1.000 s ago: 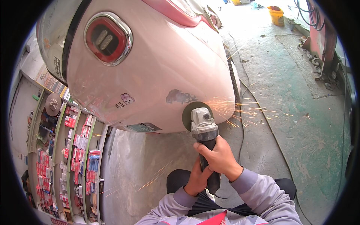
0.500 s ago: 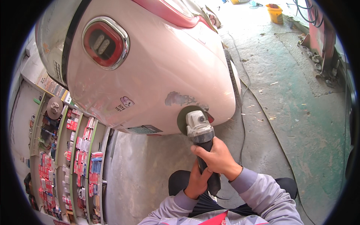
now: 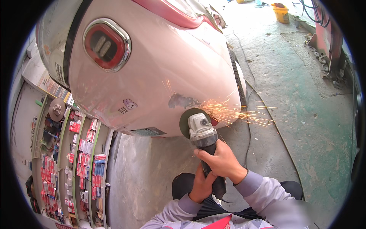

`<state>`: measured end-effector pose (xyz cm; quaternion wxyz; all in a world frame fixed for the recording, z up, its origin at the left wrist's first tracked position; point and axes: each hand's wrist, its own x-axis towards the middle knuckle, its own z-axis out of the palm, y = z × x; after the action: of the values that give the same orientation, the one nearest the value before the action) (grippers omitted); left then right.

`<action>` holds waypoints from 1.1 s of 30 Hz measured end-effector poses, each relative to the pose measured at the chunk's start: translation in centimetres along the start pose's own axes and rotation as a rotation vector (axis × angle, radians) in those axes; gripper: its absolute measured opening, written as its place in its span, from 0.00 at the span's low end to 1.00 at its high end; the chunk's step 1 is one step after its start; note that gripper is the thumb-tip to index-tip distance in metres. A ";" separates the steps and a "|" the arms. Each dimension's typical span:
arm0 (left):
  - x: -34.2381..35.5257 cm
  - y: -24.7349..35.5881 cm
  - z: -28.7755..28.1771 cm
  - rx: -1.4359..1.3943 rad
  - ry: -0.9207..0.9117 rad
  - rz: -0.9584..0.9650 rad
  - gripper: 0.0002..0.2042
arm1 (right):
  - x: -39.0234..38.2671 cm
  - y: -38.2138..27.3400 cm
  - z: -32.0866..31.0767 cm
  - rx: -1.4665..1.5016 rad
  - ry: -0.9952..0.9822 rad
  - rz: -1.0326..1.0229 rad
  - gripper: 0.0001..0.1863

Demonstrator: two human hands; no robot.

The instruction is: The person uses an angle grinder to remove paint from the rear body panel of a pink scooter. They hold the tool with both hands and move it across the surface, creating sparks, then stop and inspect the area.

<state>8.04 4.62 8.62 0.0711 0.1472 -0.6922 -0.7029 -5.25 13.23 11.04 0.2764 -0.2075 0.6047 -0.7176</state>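
The right hand (image 3: 224, 161) and left hand (image 3: 201, 183) are clamping their fingers around a grey-and-black angle grinder (image 3: 203, 131); its round green disc (image 3: 185, 124) is meeting a pale pink, curved car body (image 3: 160, 82), orange sparks (image 3: 221, 110) flying rightward.

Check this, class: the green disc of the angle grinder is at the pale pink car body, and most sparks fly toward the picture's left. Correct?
No: the head view shows most sparks flying toward the picture's right. The green disc of the angle grinder is at the pale pink car body.
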 end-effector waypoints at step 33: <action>-0.2 0.4 -0.5 0.105 0.068 0.039 0.22 | 0.0 -0.3 0.2 0.165 -0.041 0.032 0.29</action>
<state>8.31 4.23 9.05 0.1006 0.1609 -0.7280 -0.6588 -5.11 13.10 11.34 0.3161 -0.1891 0.5411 -0.7560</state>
